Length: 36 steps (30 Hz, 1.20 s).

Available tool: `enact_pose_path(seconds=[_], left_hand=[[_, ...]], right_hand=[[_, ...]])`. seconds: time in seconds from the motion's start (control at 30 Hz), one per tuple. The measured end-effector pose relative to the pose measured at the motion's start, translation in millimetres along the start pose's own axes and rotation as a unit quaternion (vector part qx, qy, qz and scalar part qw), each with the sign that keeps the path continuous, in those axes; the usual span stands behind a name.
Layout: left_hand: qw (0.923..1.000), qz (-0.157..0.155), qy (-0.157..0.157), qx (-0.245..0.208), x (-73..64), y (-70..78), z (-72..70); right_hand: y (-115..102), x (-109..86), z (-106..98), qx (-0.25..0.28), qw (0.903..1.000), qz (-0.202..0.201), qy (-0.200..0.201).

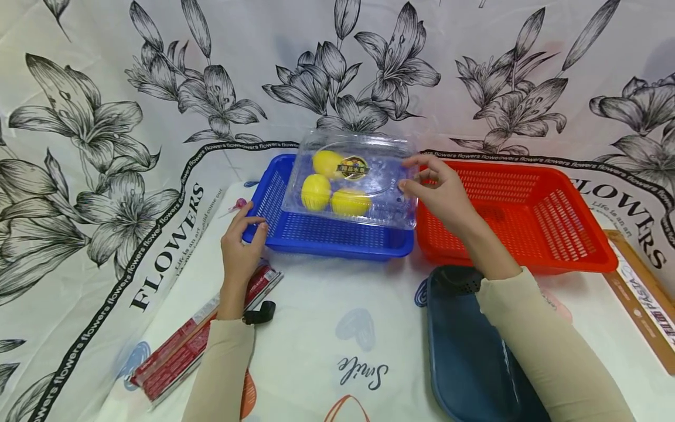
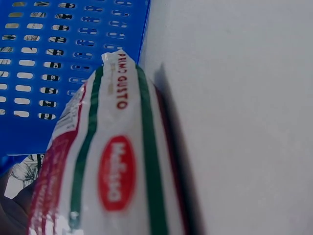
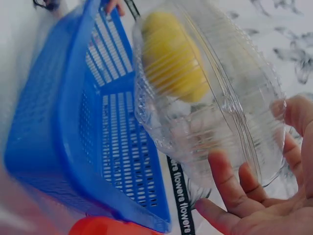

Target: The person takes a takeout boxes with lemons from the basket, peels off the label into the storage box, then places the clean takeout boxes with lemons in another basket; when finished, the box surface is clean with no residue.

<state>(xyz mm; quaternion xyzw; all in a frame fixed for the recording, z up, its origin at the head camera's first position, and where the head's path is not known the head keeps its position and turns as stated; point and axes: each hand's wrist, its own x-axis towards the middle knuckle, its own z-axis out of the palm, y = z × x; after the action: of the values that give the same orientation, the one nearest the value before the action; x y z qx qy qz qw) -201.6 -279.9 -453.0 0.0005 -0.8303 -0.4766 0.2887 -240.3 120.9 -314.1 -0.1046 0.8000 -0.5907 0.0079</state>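
My right hand (image 1: 440, 190) grips the right end of a clear plastic clamshell box (image 1: 387, 202), thumb on top and fingers along its edge. Three yellow lemons (image 1: 316, 192) lie toward the box's left side, under a lid with a dark round label (image 1: 352, 168). The box is held tilted above a blue basket (image 1: 337, 237); in the right wrist view it is apart from the basket floor (image 3: 124, 142). My left hand (image 1: 242, 249) holds the basket's left front rim with curled fingers. Some of its fingertips show over the rim (image 3: 115, 7) in the right wrist view.
A red basket (image 1: 527, 234) stands right of the blue one. In front of it lies a dark blue tray (image 1: 464, 346), under my right forearm. A red pasta packet (image 1: 179, 357) lies beneath my left wrist. A brown pasta box (image 1: 640, 299) lies far right. Flowered cloth rises behind.
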Motion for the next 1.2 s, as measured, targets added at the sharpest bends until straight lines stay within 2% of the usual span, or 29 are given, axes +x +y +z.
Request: enact_pose_path(seconds=[0.17, 0.33, 0.53, 0.67, 0.83, 1.0, 1.2], left_hand=[[0.9999, -0.007, -0.001, 0.009, 0.1, 1.6, -0.2], [0.9998, -0.013, -0.001, 0.017, -0.1, 3.1, -1.1], [0.9998, -0.014, 0.003, 0.017, 1.3, 2.8, -1.7], [0.9998, -0.015, 0.000, 0.012, 0.5, 5.3, -0.2], [0.9999, -0.010, 0.003, 0.008, 0.6, 4.4, 0.3], [0.9999, -0.014, 0.004, 0.008, 0.2, 2.9, -0.1], [0.9999, -0.011, 0.002, -0.001, 1.2, 5.4, 0.4]], right_hand=[[-2.8, -27.5, -9.9, 0.011, 0.9999, 0.002, 0.009], [0.8, -57.9, -14.9, 0.026, 0.9996, -0.004, 0.001], [6.9, -91.9, -12.1, 0.030, 0.9994, -0.013, -0.007], [12.8, -115.0, -11.0, 0.036, 0.9987, -0.030, -0.022], [18.1, -142.3, -7.7, 0.032, 0.9982, -0.030, -0.041], [22.5, -164.0, -1.8, 0.028, 0.9973, -0.031, -0.060], [28.9, -179.8, 6.4, 0.011, 0.9976, -0.005, -0.069]])
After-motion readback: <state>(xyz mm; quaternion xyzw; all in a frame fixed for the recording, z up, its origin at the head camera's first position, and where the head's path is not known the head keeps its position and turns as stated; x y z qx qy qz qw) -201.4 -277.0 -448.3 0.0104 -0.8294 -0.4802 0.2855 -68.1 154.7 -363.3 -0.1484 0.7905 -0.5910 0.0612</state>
